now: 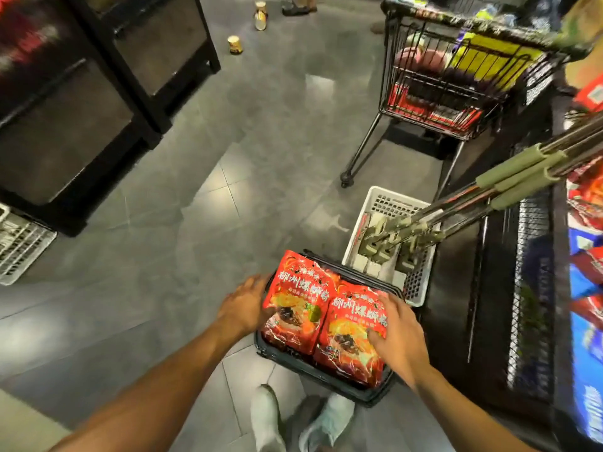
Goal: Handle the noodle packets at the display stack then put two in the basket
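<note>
Down on the grey tiled floor [202,177], a black shopping basket [326,375] sits just in front of the person's pale shoes [267,415]; two red snack packets with Chinese lettering lie side by side on top of it. Left hand [243,306] grips the left packet [298,301] at its outer edge, thumb curled onto the printed face, other fingers hidden behind the pack; right hand [396,334] rests on the right packet [350,334], fingers spread and bent over its right side, thumb pressed onto the front; both packets touch each other along their inner edges and cover most of the basket's opening.

Just beyond the basket, touching or nearly so, a white plastic crate [388,203] holds grey-green grabber tools [391,239]; their long handles [522,171] slant up to the right. Further back stands a black wire shopping cart [456,76] loaded with yellow and red goods. Black display shelving [81,109] fills the left; two small gold cans [235,44] stand on the floor near it. Right edge: a dark mesh rack [528,288] with blue and red packets; detail blurred.
</note>
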